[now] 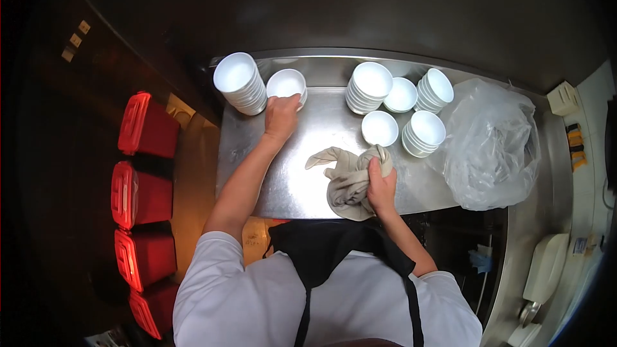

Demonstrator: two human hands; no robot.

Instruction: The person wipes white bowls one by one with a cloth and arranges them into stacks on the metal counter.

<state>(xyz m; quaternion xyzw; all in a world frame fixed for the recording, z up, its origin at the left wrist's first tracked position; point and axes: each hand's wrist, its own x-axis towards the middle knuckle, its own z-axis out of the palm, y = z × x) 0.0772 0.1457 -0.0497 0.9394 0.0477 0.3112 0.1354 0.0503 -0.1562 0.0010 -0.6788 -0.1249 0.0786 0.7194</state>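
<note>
The left hand (283, 116) gripped a white bowl (286, 83), apparently by its near rim (contact partly hidden), on the desk (288, 183) beside a tall stack (245, 93). The right hand (382, 187) clenched a soft cloth (348, 187). Judged light, rigid, slick and breakable, the bowl suited a rim pinch.

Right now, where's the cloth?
In the head view, the right hand holds the cloth at the near edge of the counter, in front of a bowl.

Left hand (281, 117) at a white bowl (285, 81), right hand (382, 187) around a beige cloth (349, 185).
</note>
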